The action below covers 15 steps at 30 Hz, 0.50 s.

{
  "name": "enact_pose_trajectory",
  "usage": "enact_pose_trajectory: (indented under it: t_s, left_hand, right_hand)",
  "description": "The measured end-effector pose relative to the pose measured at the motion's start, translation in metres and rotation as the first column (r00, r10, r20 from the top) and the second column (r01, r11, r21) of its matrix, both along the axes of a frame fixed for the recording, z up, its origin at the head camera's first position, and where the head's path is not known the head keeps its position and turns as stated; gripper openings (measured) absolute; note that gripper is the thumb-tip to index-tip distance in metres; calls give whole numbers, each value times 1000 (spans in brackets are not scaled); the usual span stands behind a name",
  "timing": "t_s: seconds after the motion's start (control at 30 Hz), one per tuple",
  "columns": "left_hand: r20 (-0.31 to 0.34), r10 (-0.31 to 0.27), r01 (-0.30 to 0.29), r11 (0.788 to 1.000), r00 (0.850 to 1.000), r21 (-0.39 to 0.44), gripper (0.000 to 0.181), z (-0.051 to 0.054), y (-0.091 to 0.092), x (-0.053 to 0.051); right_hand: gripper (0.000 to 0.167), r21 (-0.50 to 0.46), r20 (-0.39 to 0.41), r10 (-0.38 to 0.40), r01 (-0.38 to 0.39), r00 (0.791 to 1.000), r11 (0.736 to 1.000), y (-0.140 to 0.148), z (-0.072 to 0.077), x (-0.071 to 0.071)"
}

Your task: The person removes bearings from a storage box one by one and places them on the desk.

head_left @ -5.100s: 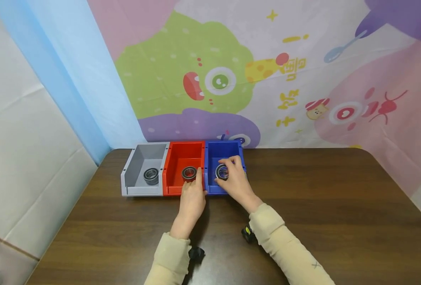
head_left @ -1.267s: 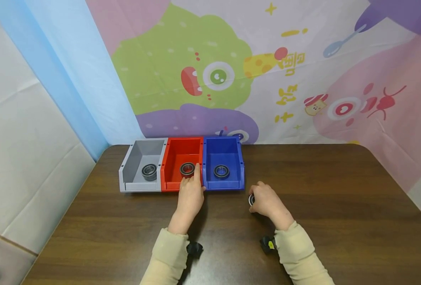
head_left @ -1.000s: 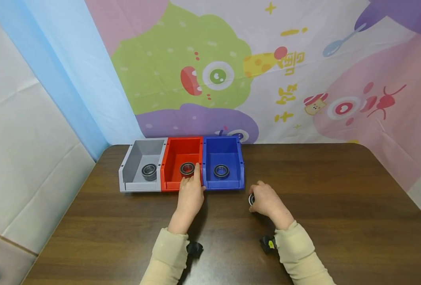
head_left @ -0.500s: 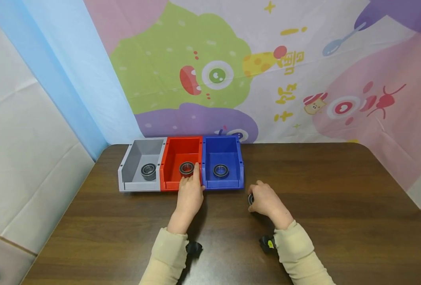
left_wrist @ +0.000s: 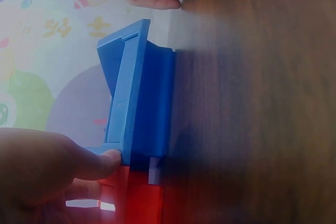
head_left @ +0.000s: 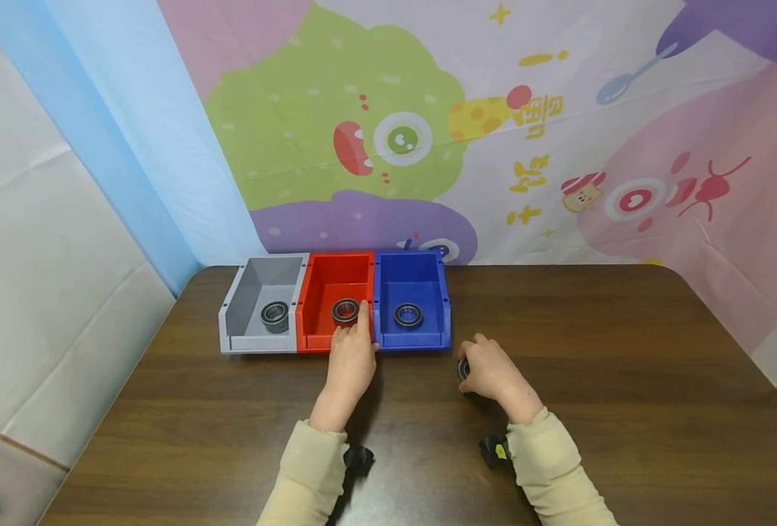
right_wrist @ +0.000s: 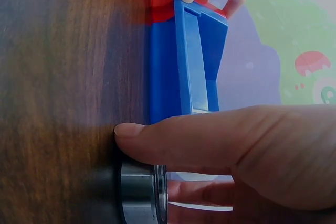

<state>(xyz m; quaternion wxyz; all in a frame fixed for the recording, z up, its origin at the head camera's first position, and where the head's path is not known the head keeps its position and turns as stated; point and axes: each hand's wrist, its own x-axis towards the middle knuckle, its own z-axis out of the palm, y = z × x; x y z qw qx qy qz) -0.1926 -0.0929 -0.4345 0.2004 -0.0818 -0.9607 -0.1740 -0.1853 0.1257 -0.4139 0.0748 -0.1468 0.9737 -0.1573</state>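
Note:
My right hand (head_left: 491,367) pinches a metal ball bearing (head_left: 464,369) on the brown table, just right of the blue bin (head_left: 445,321). In the right wrist view the bearing (right_wrist: 140,190) stands flat between thumb and fingers. My left hand (head_left: 351,361) grips the front edge where the red bin (head_left: 319,342) meets the blue one. Its index finger lies along the shared wall; its thumb (left_wrist: 107,163) presses the front corner. One bearing (head_left: 345,312) lies in the red bin, and another bearing (head_left: 408,315) in the blue. The grey bin (head_left: 250,343) holds a taller-looking bearing (head_left: 274,316), possibly stacked.
The three bins stand side by side at the back of the table (head_left: 592,380), close to a cartoon-printed cloth (head_left: 494,168). Black wrist devices hang below the left sleeve (head_left: 315,453) and the right sleeve (head_left: 546,453).
About five seconds ago my right hand held a bearing inside the blue bin; it has since moved right and toward me onto the table. Over the last second both hands stay still.

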Motion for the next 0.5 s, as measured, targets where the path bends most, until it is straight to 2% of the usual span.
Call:
enact_pose_trajectory:
  t_s: [0.23, 0.5]
  left_hand:
    - [-22, -3, 3, 1000, 1000, 1, 70, 1, 1, -1]
    - [0, 1, -1, 1000, 1000, 9, 70, 1, 0, 1]
  right_hand:
    - [38, -4, 9, 23, -23, 1000, 1000, 2, 2, 1]
    - [38, -6, 11, 31, -31, 999, 999, 2, 0, 1]
